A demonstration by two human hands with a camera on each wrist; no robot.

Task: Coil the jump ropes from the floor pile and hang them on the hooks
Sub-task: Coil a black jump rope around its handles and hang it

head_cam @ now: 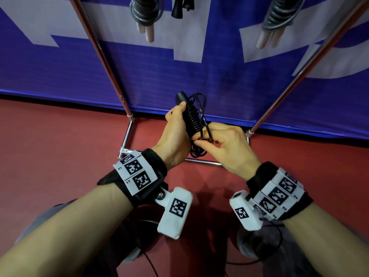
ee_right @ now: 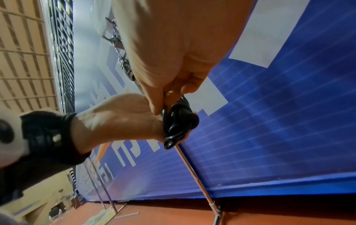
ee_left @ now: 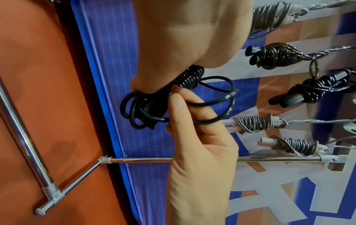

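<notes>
A black jump rope (head_cam: 192,118), its cord wound in tight turns round the handles, stands upright in front of me. My left hand (head_cam: 176,128) grips this bundle from the left. My right hand (head_cam: 207,142) pinches the loose cord at the bundle's lower end. A few slack loops (ee_left: 138,109) hang below my left hand (ee_left: 183,45); the right hand's fingers (ee_left: 179,106) hold a strand there. In the right wrist view the rope (ee_right: 181,120) shows between both hands. Several coiled ropes hang on the rack: grey ones (head_cam: 143,15) (head_cam: 279,19) and a black one (head_cam: 182,7).
A chrome rack stands ahead, with slanted poles (head_cam: 99,50) (head_cam: 299,76) and a floor bar (head_cam: 203,161) under my hands. Behind it hangs a blue and white banner (head_cam: 60,72). The floor (head_cam: 50,146) is red. A thin black cord (head_cam: 147,256) lies by my feet.
</notes>
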